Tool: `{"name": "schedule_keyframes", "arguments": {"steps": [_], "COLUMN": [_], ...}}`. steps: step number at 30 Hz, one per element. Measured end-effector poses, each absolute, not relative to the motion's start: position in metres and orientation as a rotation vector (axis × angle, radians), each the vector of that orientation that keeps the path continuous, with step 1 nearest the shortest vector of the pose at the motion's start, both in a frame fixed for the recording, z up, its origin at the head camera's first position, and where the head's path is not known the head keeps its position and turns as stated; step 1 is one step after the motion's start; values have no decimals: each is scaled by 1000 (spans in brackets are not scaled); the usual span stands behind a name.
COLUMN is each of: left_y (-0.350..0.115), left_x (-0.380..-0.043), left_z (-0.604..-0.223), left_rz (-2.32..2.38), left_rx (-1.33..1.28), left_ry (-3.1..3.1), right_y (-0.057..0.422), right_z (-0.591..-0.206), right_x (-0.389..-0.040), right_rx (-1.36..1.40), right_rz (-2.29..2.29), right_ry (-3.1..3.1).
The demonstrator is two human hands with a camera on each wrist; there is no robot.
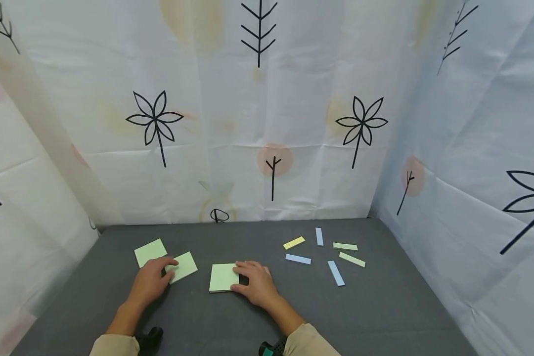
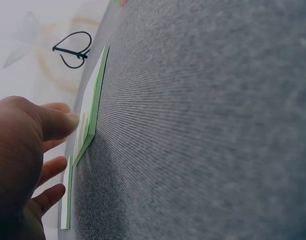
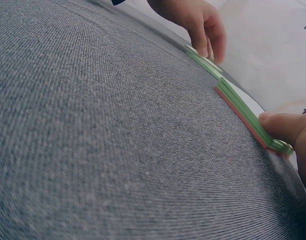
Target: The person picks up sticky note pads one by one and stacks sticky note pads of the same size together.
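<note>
Three pale green square sticky note pads lie on the table. My left hand [image 1: 149, 282] holds the middle pad [image 1: 184, 267] at its left side, thumb and index finger bent around the near corner. In the left wrist view its thumb [image 2: 62, 122] meets that pad [image 2: 95, 100]. My right hand [image 1: 255, 284] grips the right side of the thicker pad [image 1: 222, 278], thumb at the near corner and fingers at the far one. Seen from the right wrist, this pad [image 3: 243, 112] has green layers over a reddish bottom layer. The third pad [image 1: 150, 252] sits behind my left hand, partly covered.
On the right side of the grey table [image 1: 382, 306] lie several narrow paper strips: a yellow one [image 1: 293, 243], blue ones such as this upright strip [image 1: 319, 237], and pale green ones like this strip [image 1: 351, 259]. White patterned cloth [image 1: 249, 188] walls in the back and both sides.
</note>
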State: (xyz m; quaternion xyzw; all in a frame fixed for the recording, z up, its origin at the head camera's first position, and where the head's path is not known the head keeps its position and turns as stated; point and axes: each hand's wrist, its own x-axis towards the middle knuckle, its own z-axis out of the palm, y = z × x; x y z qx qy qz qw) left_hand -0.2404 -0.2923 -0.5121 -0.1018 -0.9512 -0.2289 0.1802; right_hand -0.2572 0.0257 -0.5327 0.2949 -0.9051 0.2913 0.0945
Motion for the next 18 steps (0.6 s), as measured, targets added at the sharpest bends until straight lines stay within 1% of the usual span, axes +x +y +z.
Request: {"name": "schedule_keyframes", "arguments": {"steps": [7,18], "left_y": [-296,-290], "left_x": [-245,-235], "left_z": [-517,-519], "left_rz": [-608,-370], "left_rx": [-322,-206], "left_ry": [-2754,-2742], "right_y": [26,26], "right_z": [-534,-535], "right_x": [-258,-259], "right_rx": [884,871], "right_rz": [858,855], "right_ry": [-2675,-2696]}}
